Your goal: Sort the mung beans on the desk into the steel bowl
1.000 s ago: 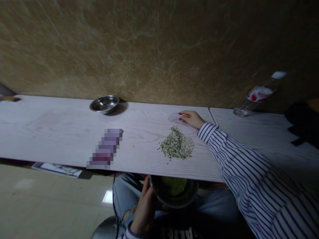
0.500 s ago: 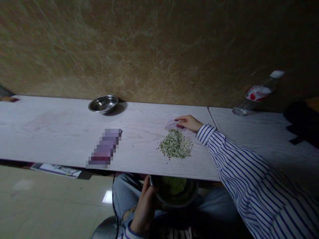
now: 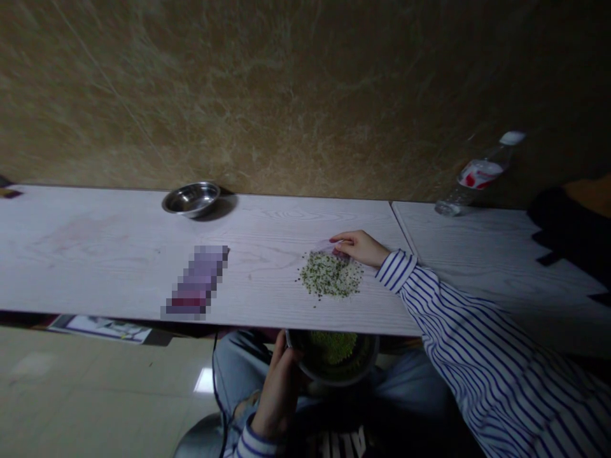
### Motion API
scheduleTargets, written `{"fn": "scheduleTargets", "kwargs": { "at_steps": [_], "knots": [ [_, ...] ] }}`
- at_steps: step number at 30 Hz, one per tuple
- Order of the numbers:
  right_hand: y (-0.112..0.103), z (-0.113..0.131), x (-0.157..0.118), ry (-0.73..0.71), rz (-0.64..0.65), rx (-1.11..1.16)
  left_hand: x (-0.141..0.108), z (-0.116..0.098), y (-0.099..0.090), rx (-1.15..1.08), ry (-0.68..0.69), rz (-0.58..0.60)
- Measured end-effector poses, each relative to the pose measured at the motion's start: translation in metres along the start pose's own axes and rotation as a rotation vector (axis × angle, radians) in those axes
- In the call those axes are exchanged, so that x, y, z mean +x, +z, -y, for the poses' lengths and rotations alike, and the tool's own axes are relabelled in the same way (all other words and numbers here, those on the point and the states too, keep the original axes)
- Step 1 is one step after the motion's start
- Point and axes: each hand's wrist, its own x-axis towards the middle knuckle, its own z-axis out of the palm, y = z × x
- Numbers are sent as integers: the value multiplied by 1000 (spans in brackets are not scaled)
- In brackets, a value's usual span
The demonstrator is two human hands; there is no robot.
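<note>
A pile of mixed small green beans and white grains (image 3: 329,277) lies spread on the pale wood-grain table. My right hand (image 3: 361,247) is at the pile's far edge, its fingers closed on a thin, see-through curved piece of plastic (image 3: 326,244) that touches the grains. Below the table's front edge, my left hand (image 3: 279,385) grips the left rim of a metal bowl (image 3: 368,362), thumb at the rim. Green beans (image 3: 337,346) fill the bowl's bottom, and the table edge hides its far side.
An empty steel bowl (image 3: 191,200) stands near the wall, tilted. A pixelated flat object (image 3: 198,280) lies left of the pile. At the back right a clear plastic bottle (image 3: 477,175) leans against the wall. Something dark (image 3: 568,219) is at the far right.
My right hand has moved nearer with the plastic piece, into the pile's far edge. The left hand still holds the bowl. The whole view has shifted slightly.
</note>
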Motion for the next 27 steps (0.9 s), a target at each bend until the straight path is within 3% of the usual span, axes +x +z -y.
{"fn": "scheduleTargets", "kwargs": {
  "at_steps": [27],
  "knots": [
    [29,0,-53,-47,53,-16,-4,-3,-1,-16,1,43]
  ]
}}
